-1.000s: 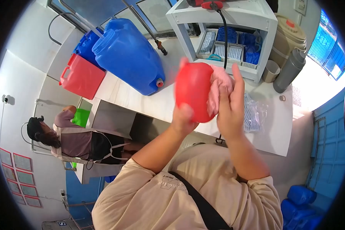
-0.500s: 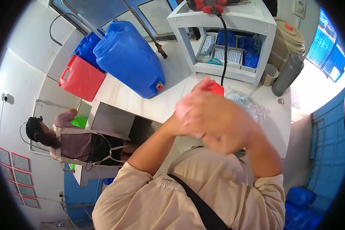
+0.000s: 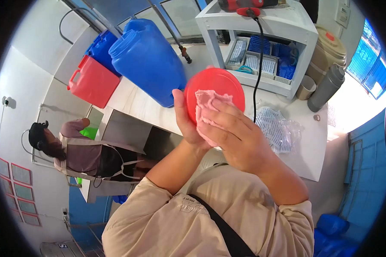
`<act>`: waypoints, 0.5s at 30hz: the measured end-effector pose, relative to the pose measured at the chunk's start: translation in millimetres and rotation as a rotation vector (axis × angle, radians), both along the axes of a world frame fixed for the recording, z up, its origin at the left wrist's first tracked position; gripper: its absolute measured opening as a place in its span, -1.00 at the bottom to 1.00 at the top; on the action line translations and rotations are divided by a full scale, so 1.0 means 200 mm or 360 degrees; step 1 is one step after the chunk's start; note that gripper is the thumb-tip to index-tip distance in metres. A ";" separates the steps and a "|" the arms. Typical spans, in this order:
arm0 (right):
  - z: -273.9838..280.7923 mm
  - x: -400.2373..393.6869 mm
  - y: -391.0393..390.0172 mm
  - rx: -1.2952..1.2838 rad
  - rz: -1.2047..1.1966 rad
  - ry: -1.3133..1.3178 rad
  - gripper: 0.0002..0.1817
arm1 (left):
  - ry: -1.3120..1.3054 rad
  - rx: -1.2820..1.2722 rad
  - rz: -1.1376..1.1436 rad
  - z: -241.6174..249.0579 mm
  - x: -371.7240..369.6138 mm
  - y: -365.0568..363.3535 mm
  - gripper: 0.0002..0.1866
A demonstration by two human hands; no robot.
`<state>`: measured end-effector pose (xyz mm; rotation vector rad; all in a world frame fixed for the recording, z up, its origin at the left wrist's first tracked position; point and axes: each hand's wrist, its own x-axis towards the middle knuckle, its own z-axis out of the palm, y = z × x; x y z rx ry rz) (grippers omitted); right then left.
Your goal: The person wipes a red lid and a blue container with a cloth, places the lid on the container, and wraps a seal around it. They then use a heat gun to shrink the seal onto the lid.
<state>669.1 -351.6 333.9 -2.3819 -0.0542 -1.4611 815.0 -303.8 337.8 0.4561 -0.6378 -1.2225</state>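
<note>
the red lid (image 3: 221, 83) looks like smooth plastic with a dull sheen. the pink cloth (image 3: 208, 107) pressed on it is soft, nubbly fabric, matt. the big blue jerrycan (image 3: 148, 60) and the red jerrycan (image 3: 92, 81) are glossy moulded plastic. the counter (image 3: 137, 105) looks like pale, smooth stone or laminate. the white shelf unit (image 3: 261, 25) is painted, satin. the clear bag (image 3: 278, 128) is crinkled, shiny film. the grey flask (image 3: 326, 88) looks brushed metal.
</note>
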 end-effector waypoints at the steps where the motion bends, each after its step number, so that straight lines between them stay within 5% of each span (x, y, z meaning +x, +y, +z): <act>1: 0.00 -0.03 -0.02 0.0052 0.0006 0.0091 -0.57 | 0.0001 -0.0004 0.0018 0.01 0.00 0.01 0.08; 6: 0.05 -0.04 -0.11 0.1016 -0.0121 0.0001 -0.60 | -0.0046 -0.0076 -0.0164 -0.07 -0.09 0.03 -0.12; 8: 0.11 0.02 -0.04 0.0071 -0.0227 0.0025 -0.60 | 0.0109 -0.0242 -0.0202 -0.09 -0.08 -0.02 -0.15; 9: 0.08 0.04 -0.01 -0.0046 -0.0128 0.0080 -0.60 | 0.0195 -0.0393 -0.0206 -0.10 -0.05 -0.06 -0.15; 10: 0.08 0.03 0.01 -0.0044 -0.0125 0.0080 -0.60 | 0.0851 -0.0601 -0.0667 -0.12 0.02 -0.08 -0.14; 11: 0.07 0.01 0.01 -0.0068 -0.0122 0.0097 -0.59 | 0.0849 -0.0603 -0.0663 -0.14 0.06 -0.06 -0.14; 13: 0.04 -0.05 -0.07 -0.0012 -0.0053 0.0217 -0.52 | 0.0162 -0.0504 -0.0473 -0.02 0.02 -0.02 -0.11; 15: 0.05 -0.03 -0.12 0.0219 -0.0239 0.0149 -0.49 | 0.0197 -0.0326 -0.0362 -0.04 -0.03 0.00 -0.10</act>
